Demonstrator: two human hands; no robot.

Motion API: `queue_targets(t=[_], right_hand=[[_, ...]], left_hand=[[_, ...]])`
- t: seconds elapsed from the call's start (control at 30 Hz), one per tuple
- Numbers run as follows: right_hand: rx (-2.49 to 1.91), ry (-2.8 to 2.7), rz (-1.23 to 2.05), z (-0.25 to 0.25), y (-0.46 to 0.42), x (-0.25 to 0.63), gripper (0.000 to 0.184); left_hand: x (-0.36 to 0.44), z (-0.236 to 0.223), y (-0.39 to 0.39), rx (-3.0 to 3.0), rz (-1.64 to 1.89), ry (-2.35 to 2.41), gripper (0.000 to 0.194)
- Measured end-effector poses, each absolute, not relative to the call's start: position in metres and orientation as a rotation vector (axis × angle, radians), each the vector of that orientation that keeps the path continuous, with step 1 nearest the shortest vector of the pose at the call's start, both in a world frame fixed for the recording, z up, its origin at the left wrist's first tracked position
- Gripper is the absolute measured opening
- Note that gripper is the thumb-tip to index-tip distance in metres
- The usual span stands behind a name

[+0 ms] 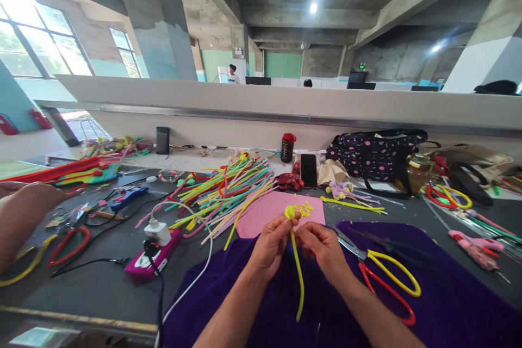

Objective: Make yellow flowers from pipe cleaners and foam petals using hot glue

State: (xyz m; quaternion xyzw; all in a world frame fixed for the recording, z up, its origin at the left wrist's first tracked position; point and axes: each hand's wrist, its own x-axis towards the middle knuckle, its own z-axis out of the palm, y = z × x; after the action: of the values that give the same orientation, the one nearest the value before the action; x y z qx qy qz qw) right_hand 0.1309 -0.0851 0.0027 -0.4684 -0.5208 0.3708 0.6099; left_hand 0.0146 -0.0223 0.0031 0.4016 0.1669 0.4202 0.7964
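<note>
Pipe cleaner point(300, 283), fuzzy and yellow, up between the two hands now, bunched head point(290, 212) at the far end, long tail toward the near side with a slight drift right! Over to the left hand point(267, 244): thumb and forefinger in a pinch just below that head. Across to the right hand point(324, 244): fingers curled in close beside the stem, any pinch there impossible to tell. Key relation: long axis far to near through the gap, just left of the right fingertips, left hand the nearer. Farther off, yellow snippets point(308, 207) on a pink sheet point(261, 217); to the right, scissors point(361, 254) on purple cloth point(457, 277)
</note>
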Motion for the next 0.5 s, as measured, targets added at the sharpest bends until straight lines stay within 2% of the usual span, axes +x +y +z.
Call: queue_targets(t=[0.17,0.5], right_hand=[[-1.09,-1.258,0.861,-0.001,-0.085,0.1271,0.018],[-1.066,-1.28,0.998,-0.0008,-0.0856,0.1303,0.02]], left_hand=[[0.0156,0.0031,-0.0238,0.904,0.93,0.383,0.016],[0.0167,0.0004,-0.0199,0.869,0.851,0.477,0.022]])
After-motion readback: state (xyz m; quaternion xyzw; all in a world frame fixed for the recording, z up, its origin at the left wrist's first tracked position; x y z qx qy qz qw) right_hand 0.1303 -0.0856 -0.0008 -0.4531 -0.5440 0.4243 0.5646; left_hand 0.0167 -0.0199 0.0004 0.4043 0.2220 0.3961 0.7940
